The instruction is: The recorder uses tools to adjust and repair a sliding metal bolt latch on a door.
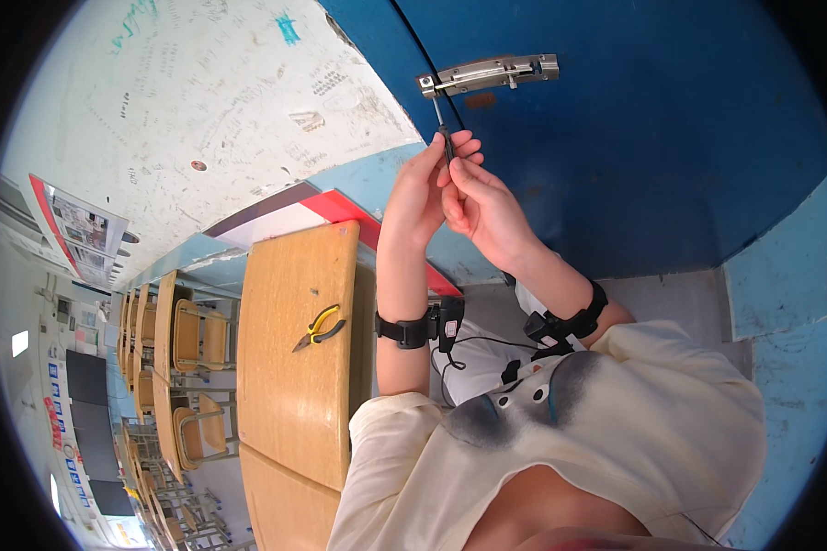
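Note:
A screwdriver (447, 143) with a dark handle and thin metal shaft points up at the near end of a silver barrel bolt (496, 73) on a blue door (634, 119). My left hand (418, 188) is closed around the handle from the left, with thumb and fingers on it. From the right, my right hand (489, 204) pinches the lower end of the same handle. The shaft's tip reaches the small catch plate at the door's edge; whether it sits in a screw is too small to tell.
Left of my arms stands a wooden desk (285, 404) with yellow-and-black pliers (319, 329) and a small dark bit on it. A scribbled white wall (239, 119) adjoins the door. Several desks and chairs (198, 340) line the room at far left.

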